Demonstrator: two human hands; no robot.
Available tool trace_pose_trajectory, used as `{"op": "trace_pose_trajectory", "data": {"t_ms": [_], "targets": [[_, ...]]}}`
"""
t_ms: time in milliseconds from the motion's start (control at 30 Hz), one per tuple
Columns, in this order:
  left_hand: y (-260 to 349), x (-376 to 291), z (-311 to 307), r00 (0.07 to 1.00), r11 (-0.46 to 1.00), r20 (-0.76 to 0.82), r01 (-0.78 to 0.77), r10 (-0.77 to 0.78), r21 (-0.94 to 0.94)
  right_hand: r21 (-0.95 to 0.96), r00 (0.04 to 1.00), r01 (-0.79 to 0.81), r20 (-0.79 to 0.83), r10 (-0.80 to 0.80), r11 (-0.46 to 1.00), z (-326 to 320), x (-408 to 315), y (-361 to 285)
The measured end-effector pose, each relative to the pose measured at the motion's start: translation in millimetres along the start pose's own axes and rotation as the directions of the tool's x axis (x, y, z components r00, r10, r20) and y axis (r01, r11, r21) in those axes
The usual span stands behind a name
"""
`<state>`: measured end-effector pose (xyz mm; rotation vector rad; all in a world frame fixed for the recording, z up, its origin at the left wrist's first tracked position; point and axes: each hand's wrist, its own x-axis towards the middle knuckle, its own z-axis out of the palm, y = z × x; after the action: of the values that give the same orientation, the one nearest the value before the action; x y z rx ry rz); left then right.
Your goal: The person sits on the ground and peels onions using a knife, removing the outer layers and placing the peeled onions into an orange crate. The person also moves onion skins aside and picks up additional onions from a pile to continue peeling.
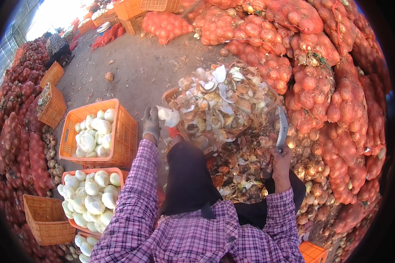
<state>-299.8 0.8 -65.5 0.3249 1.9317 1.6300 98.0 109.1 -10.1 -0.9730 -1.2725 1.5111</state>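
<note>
My left hand, in a grey glove, is raised between a crate of peeled onions and a heap of peelings. A blurred white piece of onion is right at its fingers; whether they grip it or it is loose cannot be made out. My bare right hand is closed around a sickle-like knife, its curved grey blade pointing up. In front of my knees an orange crate is heaped with onion skins and white layers. More peelings cover the ground between my legs.
At left, orange plastic crates hold peeled white onions. Another orange crate stands beside them. Red mesh sacks of onions are piled along the right, with loose unpeeled onions below. A person crouches at far left.
</note>
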Motion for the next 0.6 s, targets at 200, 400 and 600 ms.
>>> {"op": "trace_pose_trajectory", "data": {"t_ms": [200,400,600], "targets": [[-35,12,35,0.968,0.965,0.101,0.240,-0.230,-0.108,0.004,0.999,-0.007,-0.036,0.007,1.000,-5,-13,-1],[-36,15,45,0.983,0.981,-0.075,0.175,-0.169,0.080,-0.003,0.999,-0.037,-0.023,0.037,0.999,-6,-12,8],[-6,45,69,0.946,0.853,-0.056,-0.262,0.320,0.452,-0.037,0.992,-0.102,-0.085,0.099,0.994,-5,-15,6]]}}
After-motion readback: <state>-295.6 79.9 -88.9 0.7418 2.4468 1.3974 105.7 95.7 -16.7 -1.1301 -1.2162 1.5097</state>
